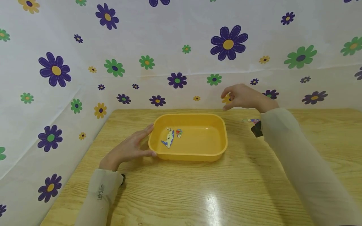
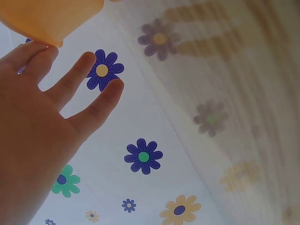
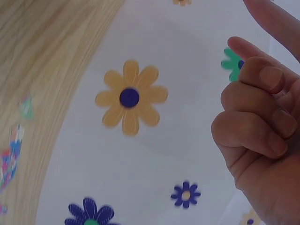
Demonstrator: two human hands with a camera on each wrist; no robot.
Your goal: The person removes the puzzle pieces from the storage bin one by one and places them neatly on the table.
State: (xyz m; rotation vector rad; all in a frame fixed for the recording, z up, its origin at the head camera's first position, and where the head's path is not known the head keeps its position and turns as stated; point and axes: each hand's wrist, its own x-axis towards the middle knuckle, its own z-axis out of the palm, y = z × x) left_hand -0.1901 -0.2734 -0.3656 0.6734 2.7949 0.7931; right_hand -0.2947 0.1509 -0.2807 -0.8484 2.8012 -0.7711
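Yellow tray (image 1: 200,142) stood just inside the tabletop's (image 1: 175,188) far edge, nearer the far left corner than the far right, its long axis running left to right, roughly parallel with that edge. The left hand (image 1: 128,149) was the nearer, touching the tray's left end with fingers and thumb spread apart; the tray thus lay to its right. The right hand (image 1: 244,96) was raised past the tray's far right corner, thumb and forefinger apart, the other fingers curled, holding nothing; from it the tray lay leftward and towards the near edge. Inside, near the left end, lay a cream-and-blue piece (image 1: 168,138) and a small multicoloured piece (image 1: 179,133). A patterned scrap (image 1: 252,121) lay right of the tray, partly hidden by the right wrist. Behind the far edge hung a flowered backdrop (image 1: 169,34).
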